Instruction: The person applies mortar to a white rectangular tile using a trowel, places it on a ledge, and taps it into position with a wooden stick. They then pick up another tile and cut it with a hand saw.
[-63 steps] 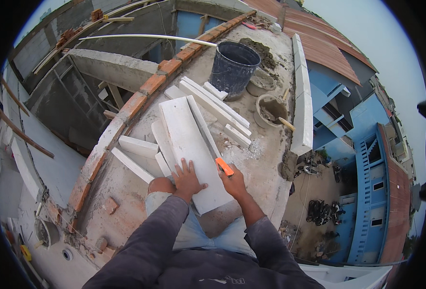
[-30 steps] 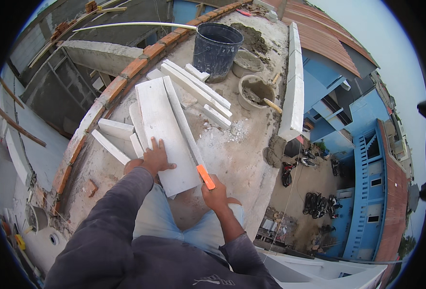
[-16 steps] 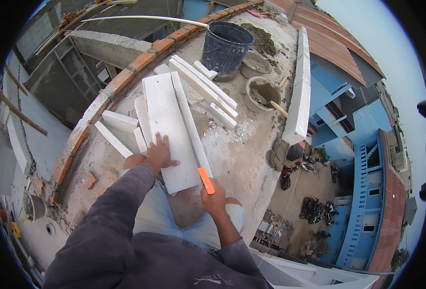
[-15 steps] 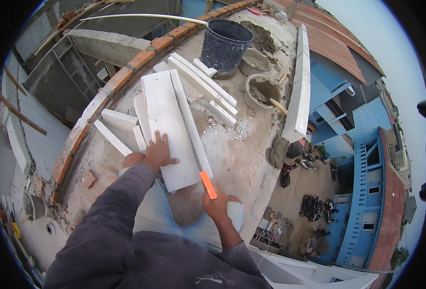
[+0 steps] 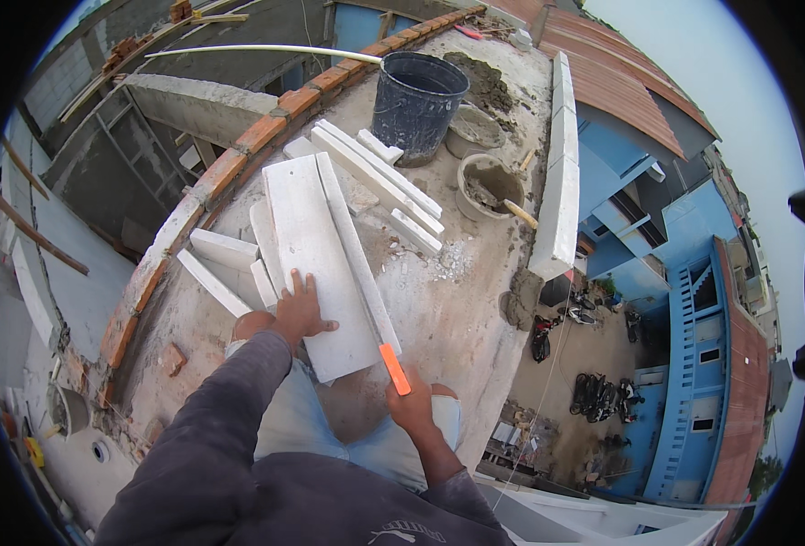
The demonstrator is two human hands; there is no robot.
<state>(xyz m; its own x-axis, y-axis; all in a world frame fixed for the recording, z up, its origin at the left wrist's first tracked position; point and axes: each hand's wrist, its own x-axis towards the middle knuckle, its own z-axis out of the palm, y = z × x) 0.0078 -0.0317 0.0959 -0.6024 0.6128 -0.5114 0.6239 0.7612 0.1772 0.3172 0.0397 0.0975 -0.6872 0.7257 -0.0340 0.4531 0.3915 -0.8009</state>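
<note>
My left hand (image 5: 301,309) lies spread on the broad face of a white lightweight block (image 5: 316,237), pressing it near its close end. Along the block's right side runs a narrow white strip (image 5: 355,246), with a thin line between the two. My right hand (image 5: 410,400) is closed round an orange-handled tool (image 5: 394,369), held at the close right corner beside the strip's end. The tool's blade, if any, cannot be made out. Other white pieces (image 5: 223,247) lie left of the block, partly under it.
White strips (image 5: 375,182) and crumbs lie beyond the block. Further off stand a black bucket (image 5: 418,109), a mortar tub (image 5: 489,187) with a wooden-handled tool, and heaped mortar. A brick edge (image 5: 216,173) bounds the left; a white block row (image 5: 559,200) and a drop bound the right.
My right hand and the orange-handled tool have moved slightly down, toward me. The whole scene has shifted a little in view; my left hand stays on the block.
</note>
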